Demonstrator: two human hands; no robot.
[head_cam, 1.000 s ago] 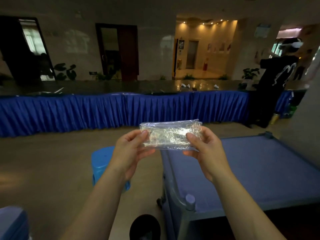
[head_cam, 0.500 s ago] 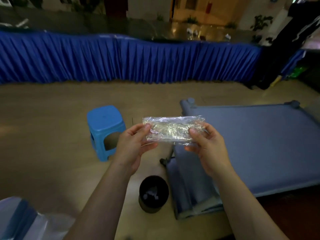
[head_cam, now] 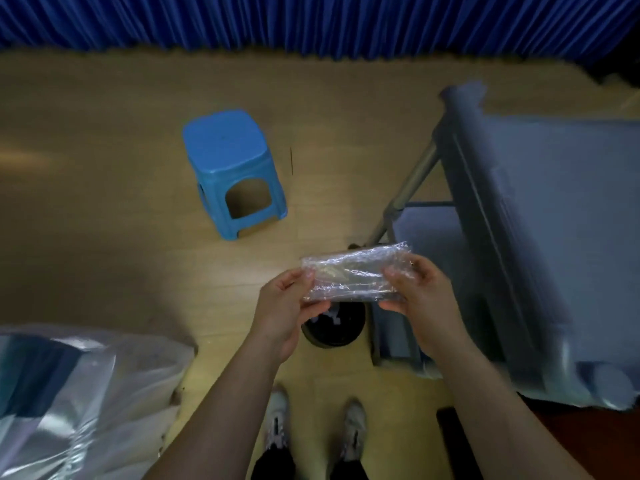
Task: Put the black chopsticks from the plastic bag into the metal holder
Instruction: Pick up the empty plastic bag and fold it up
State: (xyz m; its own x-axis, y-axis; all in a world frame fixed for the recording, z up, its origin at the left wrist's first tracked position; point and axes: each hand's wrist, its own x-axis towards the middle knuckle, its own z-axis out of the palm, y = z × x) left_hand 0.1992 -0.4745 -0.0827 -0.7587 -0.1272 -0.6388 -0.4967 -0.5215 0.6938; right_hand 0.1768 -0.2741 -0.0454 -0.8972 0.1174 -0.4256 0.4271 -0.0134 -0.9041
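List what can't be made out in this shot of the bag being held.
- Bag contents, head view: crinkled glare hides whether chopsticks are inside.
- Metal holder: nowhere in frame.
- Black bin on the floor: mostly covered by the bag and left hand.
- Right hand fingers: tips hidden behind the plastic.
- Cart: motion-blurred and cut by the right edge.
- Large plastic sack: cut by the left edge, contents unclear.

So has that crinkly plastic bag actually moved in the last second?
Cannot tell. The camera tipped down, so everything shifted. Both hands, left hand and right hand, grip the plastic bag as before; it now shows above the black bin.
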